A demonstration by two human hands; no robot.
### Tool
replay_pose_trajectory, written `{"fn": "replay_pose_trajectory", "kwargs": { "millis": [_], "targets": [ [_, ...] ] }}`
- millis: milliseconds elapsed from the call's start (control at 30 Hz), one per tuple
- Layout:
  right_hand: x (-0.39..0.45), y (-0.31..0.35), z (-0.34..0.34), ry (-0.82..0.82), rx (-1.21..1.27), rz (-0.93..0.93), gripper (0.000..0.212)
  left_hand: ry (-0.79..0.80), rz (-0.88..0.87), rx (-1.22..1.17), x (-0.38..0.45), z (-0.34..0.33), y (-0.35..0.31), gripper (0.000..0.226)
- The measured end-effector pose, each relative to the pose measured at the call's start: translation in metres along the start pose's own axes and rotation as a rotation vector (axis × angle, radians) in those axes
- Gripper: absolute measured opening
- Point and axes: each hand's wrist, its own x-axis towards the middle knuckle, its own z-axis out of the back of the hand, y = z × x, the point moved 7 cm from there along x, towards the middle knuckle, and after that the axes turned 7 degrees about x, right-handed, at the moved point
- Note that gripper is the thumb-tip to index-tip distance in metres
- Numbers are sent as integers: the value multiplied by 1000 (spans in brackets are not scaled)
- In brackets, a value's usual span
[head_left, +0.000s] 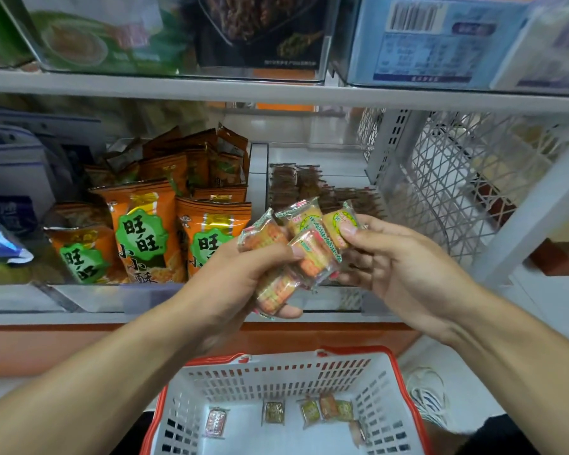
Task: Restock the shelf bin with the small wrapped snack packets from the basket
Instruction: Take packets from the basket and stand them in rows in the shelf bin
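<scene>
Here the clear shelf bin [312, 159] sits half empty above the basket [404, 372], where a few packets [329, 407] remain. Left hand [230, 274] grips a bunch of snack packets [306, 244]; right hand [398, 257] pinches one. They look light, crinkly, slippery, likely crushable: hold by the sealed edges.

Bright even indoor light, blurred top shelf [276, 90], wide-angle edge bending.

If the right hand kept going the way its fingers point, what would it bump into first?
The right hand points leftward, so it would likely meet the snack packets bunched in the left hand first. It already pinches one of them. Depth beyond is unclear.
</scene>
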Motion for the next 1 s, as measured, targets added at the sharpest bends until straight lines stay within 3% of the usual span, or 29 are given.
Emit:
{"fn": "replay_pose_trajectory", "kwargs": {
  "millis": [267,467,600,700,867,1000],
  "targets": [
    [1,-5,4,-138,177,49,37,28,28,25,-1,-7,4,23],
    [1,-8,8,-238,31,81,27,-6,30,34,0,-3,5,28],
    [2,-10,-1,-113,66,-33,38,38,46,57,-2,-6,6,25],
    [0,-11,-8,-8,32,-59,30,41,83,69,-4,-10,10,23],
    [-2,-13,-5,-143,-105,63,25,14,182,20,-4,-15,23,24],
    [-2,-10,-6,-151,-60,68,23,41,159,59,-5,-19,21,34]
  ]
}}
